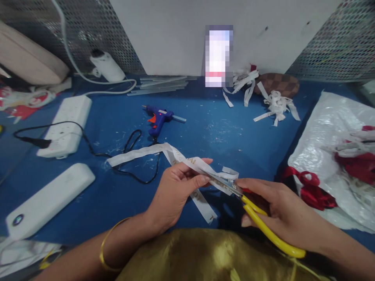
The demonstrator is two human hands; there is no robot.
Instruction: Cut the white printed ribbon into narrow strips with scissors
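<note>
My left hand (pixel 175 191) pinches a long white printed ribbon (pixel 140 153) between thumb and fingers, just above the blue table (pixel 228 136). My right hand (pixel 281 210) grips yellow-handled scissors (pixel 263 226). The metal blades point left and close across the ribbon right beside my left fingertips. One end of the ribbon trails left over a black cord; a shorter end hangs down toward my lap. A gold bangle circles my left wrist.
A blue glue gun (pixel 158 117) lies mid-table with clear glue sticks (pixel 161 84) behind it. White power strips (pixel 66 125) and a white box (pixel 47 201) sit at left. Cut ribbon scraps (pixel 275 105) lie at the back right. A plastic bag (pixel 331 152) with red pieces lies at right.
</note>
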